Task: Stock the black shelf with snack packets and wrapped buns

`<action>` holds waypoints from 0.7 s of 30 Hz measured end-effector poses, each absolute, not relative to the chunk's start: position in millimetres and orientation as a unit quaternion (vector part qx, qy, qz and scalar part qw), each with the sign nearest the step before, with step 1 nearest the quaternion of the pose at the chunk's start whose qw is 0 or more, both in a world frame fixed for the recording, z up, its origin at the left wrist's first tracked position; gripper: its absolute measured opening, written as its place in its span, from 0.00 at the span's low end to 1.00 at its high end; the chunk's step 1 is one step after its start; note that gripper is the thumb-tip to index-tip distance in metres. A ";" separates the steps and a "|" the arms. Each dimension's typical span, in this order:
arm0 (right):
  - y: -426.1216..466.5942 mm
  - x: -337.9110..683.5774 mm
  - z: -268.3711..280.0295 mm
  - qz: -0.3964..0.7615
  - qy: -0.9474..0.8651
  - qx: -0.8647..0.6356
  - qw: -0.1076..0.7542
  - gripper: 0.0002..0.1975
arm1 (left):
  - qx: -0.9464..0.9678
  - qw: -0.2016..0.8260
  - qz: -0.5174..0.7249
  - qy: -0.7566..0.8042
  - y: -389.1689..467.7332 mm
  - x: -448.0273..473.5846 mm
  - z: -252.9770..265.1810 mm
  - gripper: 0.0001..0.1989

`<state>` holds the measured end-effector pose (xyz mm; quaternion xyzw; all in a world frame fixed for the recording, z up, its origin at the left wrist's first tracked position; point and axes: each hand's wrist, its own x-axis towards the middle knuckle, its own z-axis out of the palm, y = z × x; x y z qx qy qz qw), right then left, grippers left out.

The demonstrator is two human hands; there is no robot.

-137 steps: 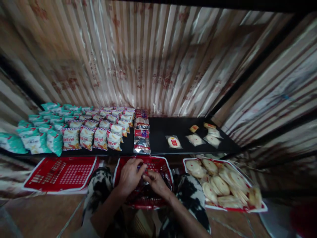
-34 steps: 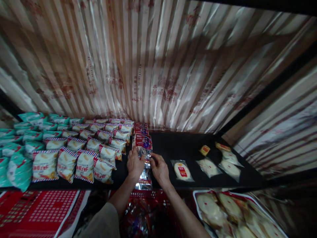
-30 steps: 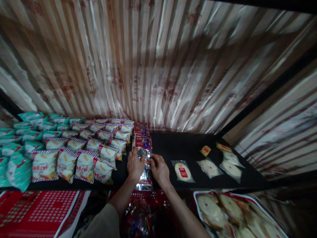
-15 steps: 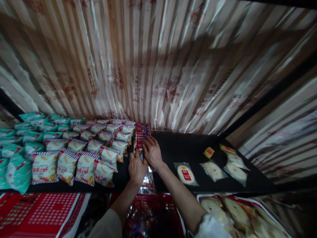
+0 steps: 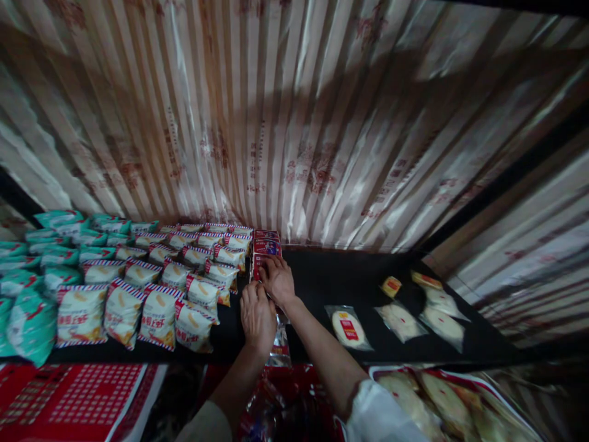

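Observation:
A column of red packets point(image 5: 267, 244) runs from the back of the black shelf toward its front edge, where a shiny silver-and-red packet point(image 5: 280, 348) lies. My right hand point(image 5: 278, 283) is bent over a red packet in this column, its fingers curled down onto it. Just in front and to the left, my left hand point(image 5: 257, 316) has its fingers closed over the packets too. Both hands nearly touch and cover most of what they grip. Left of them stand rows of white snack bags point(image 5: 157, 316) with striped edges.
Teal bags point(image 5: 32, 322) fill the shelf's far left. Clear-wrapped round flat breads point(image 5: 348, 328) and small yellow packs point(image 5: 391, 286) lie to the right. Below the shelf edge are a red basket point(image 5: 87, 393) and a box of wrapped breads point(image 5: 442, 393). Corrugated, printed sheeting point(image 5: 257, 123) backs the shelf.
My right hand has shifted slightly left and down, its fingers now more curled. The left hand has moved a little forward and right, over the packets. The view has tilted slightly.

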<state>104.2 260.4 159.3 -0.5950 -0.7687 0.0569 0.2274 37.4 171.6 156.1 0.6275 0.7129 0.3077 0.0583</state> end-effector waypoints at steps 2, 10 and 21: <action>259.5 103.5 159.1 0.052 -0.768 -0.597 0.227 0.16 | 0.629 0.085 0.327 0.700 173.0 36.9 152.2 0.17; 266.1 102.2 165.7 0.044 -0.774 -0.604 0.185 0.20 | 0.630 0.101 0.346 0.688 174.0 35.8 141.7 0.13; 272.1 99.5 165.4 0.051 -0.767 -0.613 0.182 0.19 | 0.637 0.097 0.315 0.697 173.4 32.4 147.2 0.12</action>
